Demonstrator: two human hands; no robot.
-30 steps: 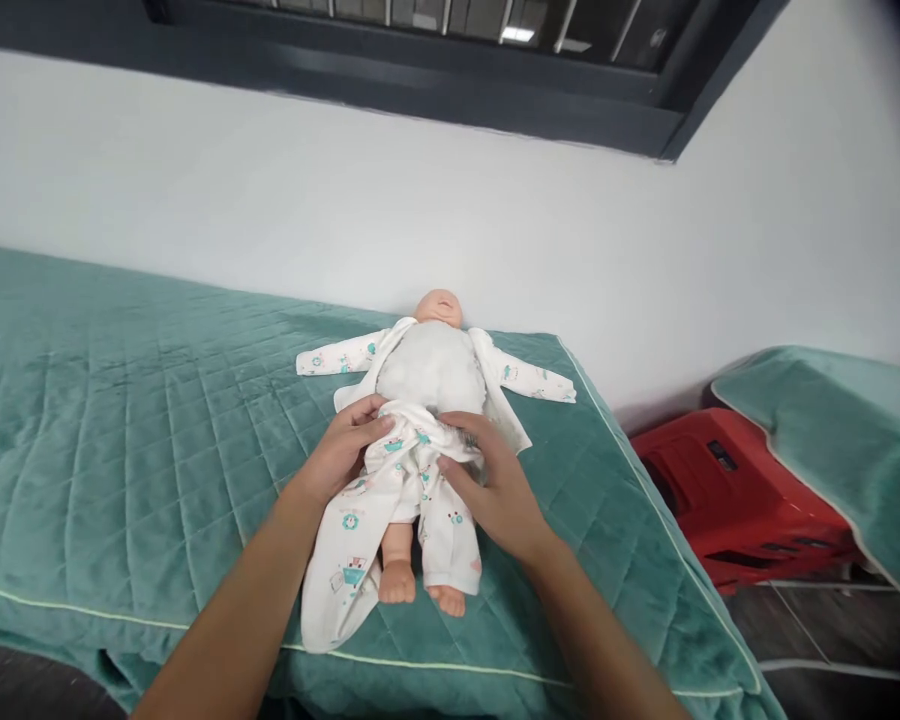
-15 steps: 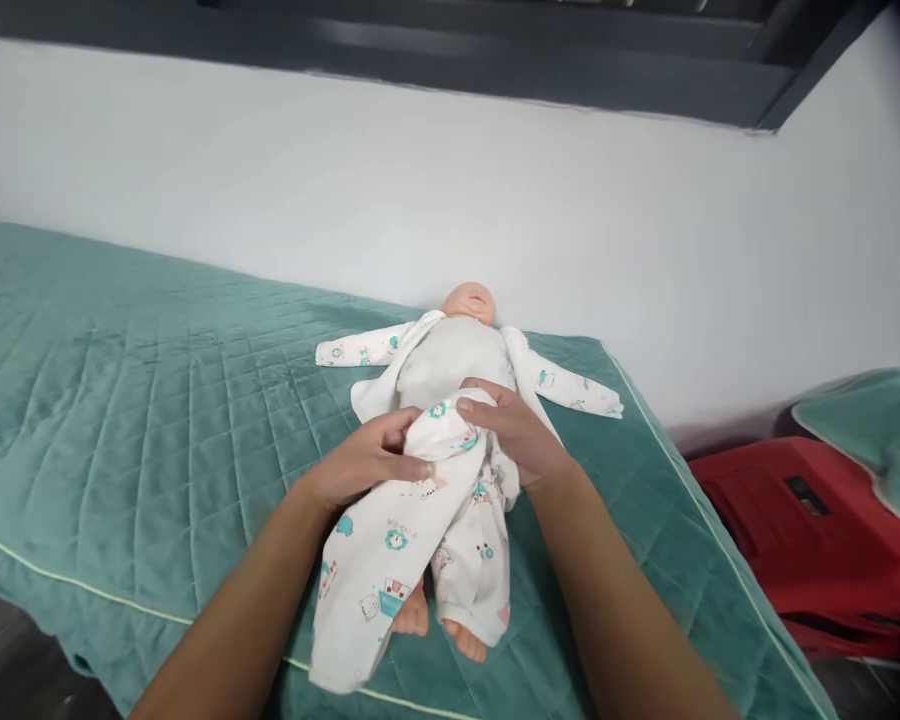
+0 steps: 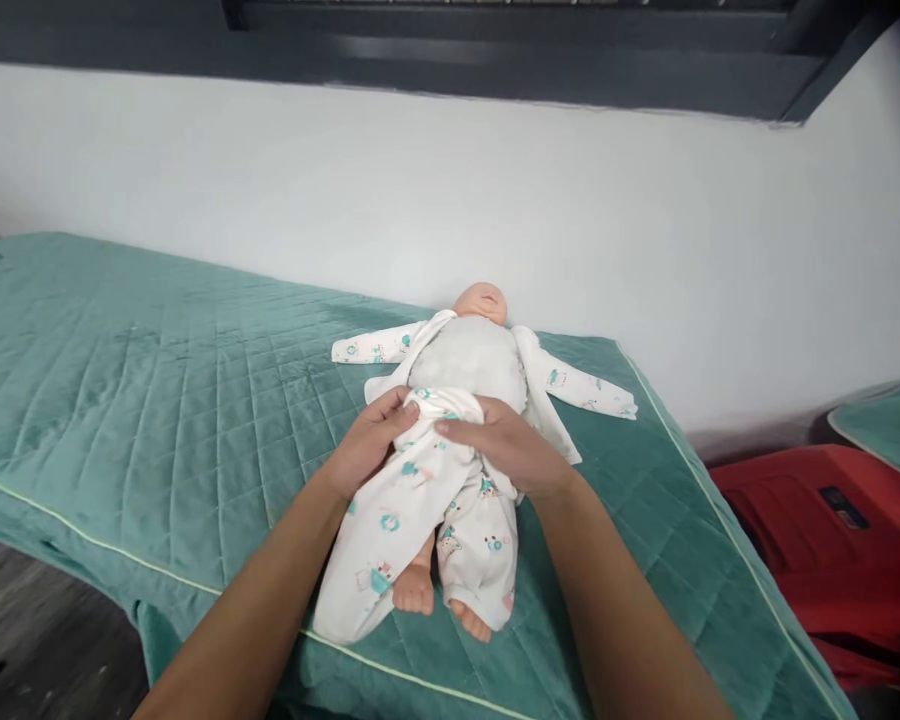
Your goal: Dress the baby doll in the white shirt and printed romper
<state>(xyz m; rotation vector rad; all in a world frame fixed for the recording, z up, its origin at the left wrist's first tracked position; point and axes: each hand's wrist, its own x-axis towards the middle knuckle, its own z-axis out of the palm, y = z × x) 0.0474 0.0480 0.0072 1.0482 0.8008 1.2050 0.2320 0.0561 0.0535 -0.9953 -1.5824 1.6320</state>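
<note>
A baby doll [image 3: 469, 355] lies on its back, head toward the wall and feet toward me. Its printed white jacket [image 3: 589, 392] hangs open, with both sleeves spread out sideways. White printed pants [image 3: 401, 510] lie over its lower body. One pant leg covers the doll's leg on the right down to the foot; the other lies loose to the left, beside a bare foot [image 3: 414, 588]. My left hand [image 3: 371, 440] pinches the waistband's left side. My right hand [image 3: 506, 445] grips the same waistband on the right, thumb on top.
A green quilted cover [image 3: 195, 400] with a pale piped edge spreads beneath the doll. Behind stands a white wall [image 3: 420, 180] below a dark frame [image 3: 495, 55]. A red plastic chair [image 3: 802, 540] with green cloth on it is at the right.
Both hands have drawn the pants' waistband flatter and closer to the doll's belly. The loose pant leg has shifted up slightly, showing more of the bare foot. The view has shifted a little.
</note>
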